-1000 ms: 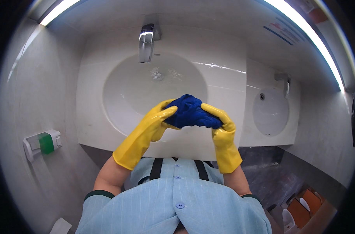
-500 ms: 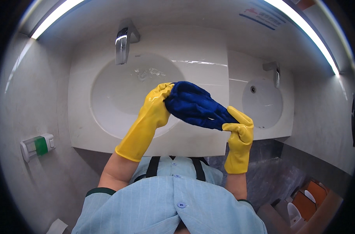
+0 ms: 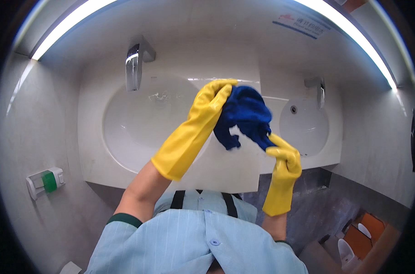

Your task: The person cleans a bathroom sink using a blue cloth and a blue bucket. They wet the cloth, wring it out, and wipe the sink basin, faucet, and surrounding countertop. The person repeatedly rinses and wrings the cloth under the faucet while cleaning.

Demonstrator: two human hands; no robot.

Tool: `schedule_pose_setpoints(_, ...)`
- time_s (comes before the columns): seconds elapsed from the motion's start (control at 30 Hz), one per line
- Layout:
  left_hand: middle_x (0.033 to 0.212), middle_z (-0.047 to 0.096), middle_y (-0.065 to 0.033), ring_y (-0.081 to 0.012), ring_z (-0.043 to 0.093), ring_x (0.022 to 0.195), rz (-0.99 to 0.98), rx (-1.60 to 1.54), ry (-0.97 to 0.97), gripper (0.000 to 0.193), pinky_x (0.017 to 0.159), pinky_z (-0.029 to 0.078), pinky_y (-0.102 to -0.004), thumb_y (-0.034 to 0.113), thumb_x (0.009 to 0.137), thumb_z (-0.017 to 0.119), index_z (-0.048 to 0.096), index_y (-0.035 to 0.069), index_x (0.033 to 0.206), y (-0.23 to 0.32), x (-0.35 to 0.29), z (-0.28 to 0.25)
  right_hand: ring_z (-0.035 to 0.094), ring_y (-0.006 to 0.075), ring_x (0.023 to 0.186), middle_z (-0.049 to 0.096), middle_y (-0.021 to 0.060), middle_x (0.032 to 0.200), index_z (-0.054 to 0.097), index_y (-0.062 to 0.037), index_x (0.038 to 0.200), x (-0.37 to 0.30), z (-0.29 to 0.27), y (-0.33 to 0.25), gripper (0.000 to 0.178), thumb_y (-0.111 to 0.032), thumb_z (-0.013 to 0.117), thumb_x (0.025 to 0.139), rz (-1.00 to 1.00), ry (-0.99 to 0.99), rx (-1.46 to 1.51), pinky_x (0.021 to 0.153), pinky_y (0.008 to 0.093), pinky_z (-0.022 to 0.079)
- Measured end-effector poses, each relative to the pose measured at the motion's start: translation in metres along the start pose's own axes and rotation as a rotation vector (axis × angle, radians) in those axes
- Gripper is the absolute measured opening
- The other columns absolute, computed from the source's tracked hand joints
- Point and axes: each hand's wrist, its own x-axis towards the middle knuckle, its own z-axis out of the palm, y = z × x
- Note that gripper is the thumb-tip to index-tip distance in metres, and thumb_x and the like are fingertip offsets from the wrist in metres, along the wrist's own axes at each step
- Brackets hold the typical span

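Note:
A dark blue cloth [image 3: 246, 112] hangs bunched between my two hands, above the white counter [image 3: 237, 171] just right of the large basin. My left hand [image 3: 212, 98], in a long yellow rubber glove, grips its upper left part. A loose end of the cloth droops below that hand, with a gap showing the counter behind. My right hand [image 3: 285, 155], gloved in yellow too, pinches the cloth's lower right corner between thumb and fingers. The large white basin [image 3: 114, 132] lies left of the cloth, with some water glinting near its far side.
A chrome faucet [image 3: 134, 68] leans over the large basin. At the right are a smaller basin [image 3: 323, 132] and its faucet [image 3: 321, 93]. A soap dispenser [image 3: 45, 182] with green liquid is fixed to the left wall. Orange and white fixtures [image 3: 358, 242] stand at the lower right.
My left hand has moved right and slightly up, bringing the cloth's ends closer together. The stretched cloth is now slack and folded, with one end hanging down. The right hand still pinches its corner.

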Motion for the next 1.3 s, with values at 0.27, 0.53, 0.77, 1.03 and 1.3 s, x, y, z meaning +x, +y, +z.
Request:
schedule_pose_setpoints(0.27, 0.135, 0.066, -0.0307, -0.0503, 0.065, 0.122, 0.644, 1.009, 0.2, 0.053, 0.104, 0.053, -0.0512, 0.016, 0.091, 0.077, 0.062, -0.006, 0.137, -0.045, -0.006, -0.03, 0.051, 0.0575, 0.139, 0.053, 0.0399, 0.15, 0.058, -0.0003, 0.149, 0.045, 0.066, 0.035, 0.081, -0.033, 0.088, 0.082, 0.002, -0.216, -0.671, 0.116, 0.0574, 0.043)
schedule_pose_setpoints(0.53, 0.152, 0.052, -0.0351, -0.0547, 0.049, 0.141, 0.3, 1.076, 0.091, 0.081, 0.121, 0.039, -0.0586, 0.028, 0.079, 0.084, 0.057, -0.012, 0.144, -0.102, -0.084, -0.019, 0.031, 0.0587, 0.152, 0.039, 0.0358, 0.164, 0.044, -0.0085, 0.163, 0.059, 0.13, 0.098, 0.093, -0.052, 0.079, 0.088, -0.055, -0.538, -0.842, 0.126, 0.0675, 0.021)
schedule_pose_setpoints(0.77, 0.159, 0.046, -0.0313, -0.0508, 0.043, 0.148, 0.377, 1.276, 0.064, 0.078, 0.124, 0.031, -0.0629, 0.031, 0.083, 0.075, 0.056, -0.011, 0.146, -0.104, 0.002, -0.026, 0.035, 0.0545, 0.151, 0.043, 0.0304, 0.163, 0.043, -0.0116, 0.164, 0.126, 0.163, 0.142, 0.081, -0.047, 0.068, 0.096, -0.176, -0.519, -0.994, 0.127, 0.0627, 0.023)
schedule_pose_setpoints(1.03, 0.164, 0.043, -0.0273, -0.0498, 0.036, 0.153, 0.259, 1.299, 0.265, 0.078, 0.129, 0.024, -0.0616, 0.027, 0.089, 0.071, 0.046, -0.003, 0.157, -0.09, 0.072, -0.094, 0.034, 0.0505, 0.154, 0.044, 0.0267, 0.163, 0.039, -0.017, 0.166, 0.195, 0.265, 0.158, 0.082, -0.047, 0.067, 0.095, -0.271, -0.544, -0.949, 0.127, 0.0627, 0.021)
schedule_pose_setpoints(1.3, 0.17, 0.032, -0.0281, -0.0491, 0.024, 0.159, 0.117, 1.555, 0.412, 0.075, 0.131, 0.015, -0.059, 0.03, 0.098, 0.063, 0.039, 0.001, 0.163, -0.079, 0.056, -0.192, 0.035, 0.0496, 0.153, 0.048, 0.0253, 0.161, 0.04, -0.016, 0.165, 0.192, 0.379, 0.127, 0.079, -0.046, 0.066, 0.096, -0.398, -0.623, -0.654, 0.127, 0.062, 0.022)
